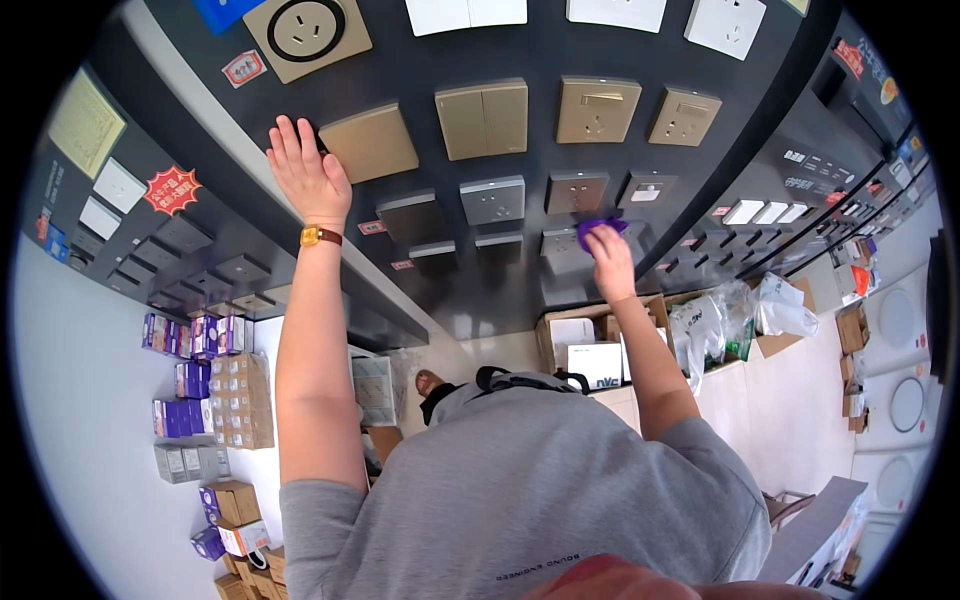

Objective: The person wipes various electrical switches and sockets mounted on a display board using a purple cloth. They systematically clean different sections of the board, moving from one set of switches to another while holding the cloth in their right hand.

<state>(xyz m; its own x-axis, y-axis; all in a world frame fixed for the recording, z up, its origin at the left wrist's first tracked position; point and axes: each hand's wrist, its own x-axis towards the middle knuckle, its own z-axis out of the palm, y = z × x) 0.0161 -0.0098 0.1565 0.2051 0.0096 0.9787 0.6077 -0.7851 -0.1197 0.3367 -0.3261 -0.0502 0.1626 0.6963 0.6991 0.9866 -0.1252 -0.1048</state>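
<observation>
My left hand (309,169) lies flat with its fingers stretched out, at the left edge of a dark display panel (465,300). Its thumb side meets a gold blank wall plate (371,142). Lower on the panel, my right hand (613,262) holds a bunched purple cloth (616,223) against the area of a grey socket plate (559,244), part of which the cloth and fingers cover. Just above the cloth are a brown socket plate (576,193) and a grey plate with a white insert (646,190). A gold double switch (481,118) sits between the hands, higher up.
Open cartons (551,337) holding white boxes stand at the panel's foot, with plastic bags (701,330) to their right. Another display panel (180,247) flanks the left side. Purple boxes (180,416) and a taped brown carton (244,401) sit below it.
</observation>
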